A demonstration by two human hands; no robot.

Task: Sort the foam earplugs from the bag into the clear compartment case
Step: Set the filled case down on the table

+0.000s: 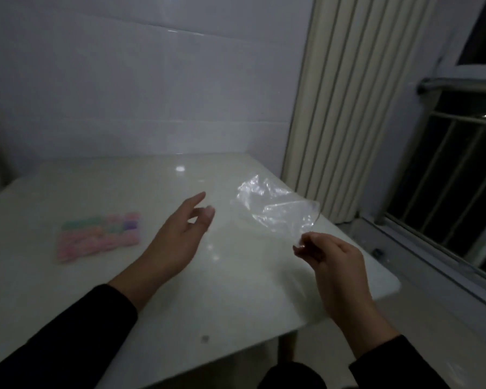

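While pinching one corner of the clear bag in the right hand, holding it above the white table; spreading left hand fingers, grasping nothing; leaving the earplug-filled case lying far left.

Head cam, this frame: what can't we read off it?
- Case, head view: motion blur and dim light smear it; compartments, lid state and earplug count are unreadable.
- Bag: clear and crumpled; looks empty, but glare could hide a plug.
- Right hand: pinches the bag's corner; fingertips curl away, so contact is hidden.
- Left hand: open, fingertips blurred.
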